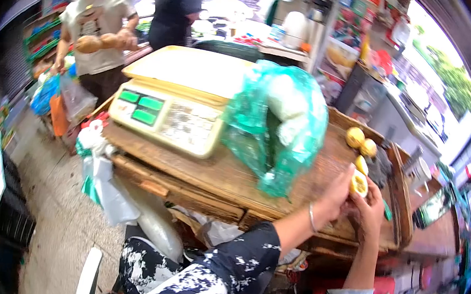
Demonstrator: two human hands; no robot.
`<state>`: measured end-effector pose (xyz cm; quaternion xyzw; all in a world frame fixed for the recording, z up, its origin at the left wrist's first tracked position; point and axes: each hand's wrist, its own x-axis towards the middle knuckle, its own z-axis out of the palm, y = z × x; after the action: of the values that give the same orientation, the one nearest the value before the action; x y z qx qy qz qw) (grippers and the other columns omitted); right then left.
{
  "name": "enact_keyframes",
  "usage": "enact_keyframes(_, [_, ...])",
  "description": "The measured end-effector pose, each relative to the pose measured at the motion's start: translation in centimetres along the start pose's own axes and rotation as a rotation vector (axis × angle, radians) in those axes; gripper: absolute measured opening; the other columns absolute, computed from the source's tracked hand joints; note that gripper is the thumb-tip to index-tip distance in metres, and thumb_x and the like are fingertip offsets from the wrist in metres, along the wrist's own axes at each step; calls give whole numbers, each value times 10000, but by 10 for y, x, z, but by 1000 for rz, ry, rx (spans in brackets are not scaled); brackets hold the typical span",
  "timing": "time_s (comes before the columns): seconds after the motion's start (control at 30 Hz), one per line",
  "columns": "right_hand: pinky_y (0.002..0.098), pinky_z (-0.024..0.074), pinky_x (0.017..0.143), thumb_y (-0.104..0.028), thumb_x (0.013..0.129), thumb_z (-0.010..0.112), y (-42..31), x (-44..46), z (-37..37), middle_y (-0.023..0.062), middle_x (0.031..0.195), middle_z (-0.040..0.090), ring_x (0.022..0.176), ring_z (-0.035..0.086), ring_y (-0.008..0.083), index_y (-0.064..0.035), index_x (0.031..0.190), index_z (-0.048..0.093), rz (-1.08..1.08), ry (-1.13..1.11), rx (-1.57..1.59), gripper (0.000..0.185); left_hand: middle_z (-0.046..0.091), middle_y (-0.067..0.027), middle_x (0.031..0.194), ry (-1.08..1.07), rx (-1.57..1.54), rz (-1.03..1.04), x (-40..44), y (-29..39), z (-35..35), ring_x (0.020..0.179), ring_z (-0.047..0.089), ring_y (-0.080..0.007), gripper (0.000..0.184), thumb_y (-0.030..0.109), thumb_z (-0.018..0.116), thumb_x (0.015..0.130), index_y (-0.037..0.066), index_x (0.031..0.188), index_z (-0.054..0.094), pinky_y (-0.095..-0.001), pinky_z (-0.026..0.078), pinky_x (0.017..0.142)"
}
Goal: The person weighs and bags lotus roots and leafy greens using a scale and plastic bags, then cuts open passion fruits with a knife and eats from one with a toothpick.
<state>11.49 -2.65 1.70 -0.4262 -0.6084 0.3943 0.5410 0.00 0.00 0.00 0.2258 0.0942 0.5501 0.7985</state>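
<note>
Head view: left hand (pixel 331 198), right hand (pixel 369 211): fingers were closed on cut fruit (pixel 359 185); gentle, level grip seemed best.

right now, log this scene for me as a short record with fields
left hand: holding cut fruit
right hand: on the same fruit, thumb near its cut face
table: wooden; carries scale, green bag
round fruits: two, yellow, beyond the hands
person: beyond the scale, pale shirt, carrying bags
</note>
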Motion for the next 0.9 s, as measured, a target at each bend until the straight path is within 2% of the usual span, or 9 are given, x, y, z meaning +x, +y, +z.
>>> enact_keyframes(0.2, [251, 490, 760, -58, 803, 658, 17, 1, -18, 97, 1053, 588, 894, 589, 145, 50, 1182, 490, -28, 113, -129, 428, 560, -14, 810, 23, 301, 60, -9, 7, -1, 615, 536, -86, 486, 546, 366, 922, 80, 1020, 465, -227, 442, 432])
enact_keyframes(0.3, [253, 488, 746, -57, 796, 674, 38, 8, -52, 94, 1045, 587, 882, 585, 143, 46, 1163, 502, -123, 240, -273, 418, 504, -11, 869, -175, 555, 293, -48, 5, -5, 661, 489, -79, 475, 398, 523, 905, 18, 1176, 439, -217, 453, 542])
enact_keyframes(0.4, [270, 476, 773, -75, 798, 684, 30, -9, -53, 92, 1058, 575, 907, 576, 150, 35, 1154, 500, -76, 325, -516, 415, 564, -125, 1016, -381, 976, 166, -148, 55, -6, 823, 576, -129, 393, 244, 599, 874, -3, 1169, 516, -267, 474, 667])
enact_keyframes(0.47, [276, 464, 807, -88, 814, 671, 39, -8, -66, 91, 1063, 574, 931, 571, 149, 33, 1158, 494, -15, 299, -500, 405, 576, -123, 993, -432, 1010, 25, -196, 93, -15, 833, 596, -145, 347, 227, 595, 872, -9, 1123, 551, -273, 484, 681])
enact_keyframes(0.67, [291, 443, 882, -84, 813, 666, 56, -3, -76, 113, 1174, 527, 1021, 548, 176, 24, 1249, 419, -77, 263, -480, 513, 633, -117, 895, 118, 1848, 571, -281, 238, -22, 808, 627, -219, 263, 197, 662, 802, 29, 1001, 627, -322, 493, 739])
enact_keyframes(0.73, [297, 442, 885, -84, 806, 674, 50, -1, -66, 114, 1178, 524, 1025, 546, 182, 24, 1251, 419, -90, 265, -497, 524, 651, -133, 876, 491, 2089, 784, -296, 292, -27, 807, 629, -249, 218, 180, 677, 777, 35, 937, 645, -329, 493, 718])
enact_keyframes(0.77, [303, 441, 889, -84, 799, 682, 48, -11, -64, 115, 1182, 522, 1028, 544, 188, 24, 1253, 420, -83, 281, -525, 535, 650, -133, 889, 842, 2455, 895, -309, 360, -41, 806, 625, -274, 233, 161, 686, 739, 42, 935, 645, -342, 491, 715])
enact_keyframes(0.87, [313, 436, 893, -106, 749, 732, 34, -16, -56, 95, 1139, 548, 1012, 543, 185, 20, 1235, 452, -155, 214, -580, 574, 656, -85, 810, 1153, 2967, 1088, -346, 439, -38, 774, 622, -268, 181, 173, 671, 684, 153, 863, 686, -359, 477, 713])
enact_keyframes(0.9, [314, 438, 896, -111, 723, 754, 17, -21, -41, 91, 1118, 562, 1011, 547, 183, 17, 1234, 459, -114, 215, -527, 604, 657, -75, 791, 1209, 2766, 1013, -352, 454, -47, 827, 625, -263, 120, 169, 664, 698, 181, 814, 693, -367, 479, 729])
